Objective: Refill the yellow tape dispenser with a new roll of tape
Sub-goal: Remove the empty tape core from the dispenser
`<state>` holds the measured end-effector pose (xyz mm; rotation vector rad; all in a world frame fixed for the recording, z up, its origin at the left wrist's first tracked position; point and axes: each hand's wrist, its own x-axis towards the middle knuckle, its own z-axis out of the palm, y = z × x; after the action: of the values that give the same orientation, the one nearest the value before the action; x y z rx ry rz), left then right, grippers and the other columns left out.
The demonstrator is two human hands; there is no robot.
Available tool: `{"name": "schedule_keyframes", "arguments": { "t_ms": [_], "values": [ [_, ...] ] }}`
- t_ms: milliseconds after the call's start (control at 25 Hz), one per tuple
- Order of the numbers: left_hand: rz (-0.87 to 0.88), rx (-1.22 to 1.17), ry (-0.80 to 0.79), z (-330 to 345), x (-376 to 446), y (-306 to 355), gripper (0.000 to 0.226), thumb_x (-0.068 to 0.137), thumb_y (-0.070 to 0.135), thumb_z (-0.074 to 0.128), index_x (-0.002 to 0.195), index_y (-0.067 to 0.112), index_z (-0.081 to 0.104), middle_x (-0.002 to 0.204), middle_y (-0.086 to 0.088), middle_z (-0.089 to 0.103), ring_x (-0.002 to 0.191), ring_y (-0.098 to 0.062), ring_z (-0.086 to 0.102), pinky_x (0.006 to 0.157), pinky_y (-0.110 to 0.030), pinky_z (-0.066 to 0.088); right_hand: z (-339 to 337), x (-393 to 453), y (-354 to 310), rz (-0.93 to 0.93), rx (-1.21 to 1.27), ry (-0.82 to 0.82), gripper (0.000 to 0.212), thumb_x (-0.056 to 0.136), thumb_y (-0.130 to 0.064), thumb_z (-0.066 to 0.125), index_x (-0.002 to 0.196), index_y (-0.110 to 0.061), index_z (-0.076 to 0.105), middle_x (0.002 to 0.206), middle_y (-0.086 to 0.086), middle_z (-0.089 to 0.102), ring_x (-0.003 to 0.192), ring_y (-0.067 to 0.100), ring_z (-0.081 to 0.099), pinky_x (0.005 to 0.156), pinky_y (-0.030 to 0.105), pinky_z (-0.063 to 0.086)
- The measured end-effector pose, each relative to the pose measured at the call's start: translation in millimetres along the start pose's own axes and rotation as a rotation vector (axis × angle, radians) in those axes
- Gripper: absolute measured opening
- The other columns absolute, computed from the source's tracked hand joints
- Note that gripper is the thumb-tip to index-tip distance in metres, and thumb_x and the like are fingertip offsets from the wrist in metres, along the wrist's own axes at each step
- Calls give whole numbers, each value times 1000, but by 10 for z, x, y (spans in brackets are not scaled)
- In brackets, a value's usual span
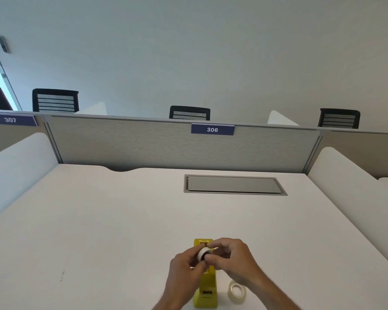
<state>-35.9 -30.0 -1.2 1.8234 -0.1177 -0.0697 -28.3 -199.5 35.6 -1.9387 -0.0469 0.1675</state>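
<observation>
At the desk's (99, 220) near edge, left hand (184, 271) and right hand (233, 258) both pinch the tape roll (203, 253) above the yellow dispenser (207, 285); advisable: seat hub squarely; second roll (236, 291) lies rightward.

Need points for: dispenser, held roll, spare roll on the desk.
dispenser (206, 294): head view, yellow body near its near end.
held roll (203, 252): head view, white outer side between both hands.
spare roll (237, 292): head view, near rim, right of the dispenser.
</observation>
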Motion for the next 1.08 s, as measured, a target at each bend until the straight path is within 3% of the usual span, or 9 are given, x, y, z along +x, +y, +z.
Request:
{"name": "schedule_keyframes", "arguments": {
  "t_ms": [80, 160, 320, 440, 680, 960, 1080],
  "values": [
    [-56, -44, -34, -4, -8, 50, 37, 85, 8, 74, 118, 26, 74, 96, 10, 80, 93, -9, 75, 87, -31, 61, -27, -23, 30, 15, 71, -6, 20, 80, -11, 80, 92, -27, 78, 82, 10, 78, 78, 30, 74, 79, 49, 62],
    [-96, -82, -69, -8, -33, 75, 39, 86, 4, 73, 122, 21, 72, 102, 7, 80, 99, -8, 74, 92, -30, 59, -47, -36, 56, 23, 98, -3, 21, 84, -4, 76, 93, -23, 78, 82, 13, 78, 75, 28, 74, 77, 47, 62],
    [-167, -278, -176, -67, -45, 137, 32, 91, 6, 65, 119, 19, 73, 109, -3, 79, 105, -17, 73, 90, -32, 58, -86, -71, 69, 11, 95, 4, 19, 89, -4, 71, 94, -21, 78, 82, 10, 78, 73, 22, 73, 68, 35, 62],
    [-237, -341, -206, -76, -37, 190, 31, 102, 8, 50, 114, 20, 77, 107, -4, 79, 103, -19, 73, 83, -28, 59, -90, -90, 73, -15, 90, 10, 20, 92, -4, 67, 92, -21, 77, 87, 5, 78, 83, 20, 74, 70, 32, 61],
    [-219, -435, -248, -79, -48, 197, 28, 99, 8, 59, 121, 18, 73, 115, -8, 77, 109, -25, 72, 89, -32, 59, -87, -107, 77, -110, -7, 41, 29, 94, -2, 61, 91, -28, 74, 86, -2, 76, 82, 17, 73, 70, 27, 61],
    [-197, -472, -280, -122, -13, 167, 32, 91, 8, 70, 122, 16, 72, 118, -9, 76, 110, -29, 72, 94, -40, 59, -7, -102, 139, -226, -121, 84, 23, 92, -14, 55, 90, -33, 68, 84, -8, 71, 78, 14, 66, 70, 34, 61],
    [-177, -436, -253, -140, 14, 156, 32, 90, 7, 71, 120, 18, 73, 116, -6, 77, 107, -28, 73, 93, -40, 60, 14, -76, 163, -199, -41, 65, 24, 95, -10, 56, 93, -30, 70, 87, -4, 73, 83, 19, 69, 72, 36, 62]
  ]
}}
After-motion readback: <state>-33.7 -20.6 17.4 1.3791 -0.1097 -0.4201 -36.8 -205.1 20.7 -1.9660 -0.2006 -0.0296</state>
